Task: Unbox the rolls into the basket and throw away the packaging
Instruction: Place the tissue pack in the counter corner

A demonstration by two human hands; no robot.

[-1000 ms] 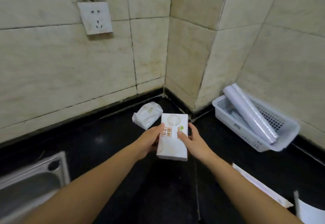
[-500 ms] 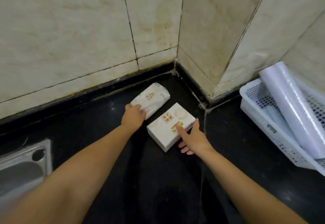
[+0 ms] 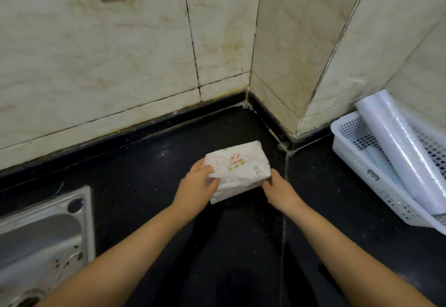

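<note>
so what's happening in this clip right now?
A person is working at a black countertop in a tiled corner. Both hands grip a white printed pack: the left hand pinches its wrapper at the near left end, and the right hand holds the right end. A white basket to the right already holds two wrapped rolls. A steel sink sits at lower left.

Bare black counter [image 3: 149,167] ahead; sink [image 3: 45,234] left, basket [image 3: 376,176] right, walls [image 3: 120,53] behind
</note>
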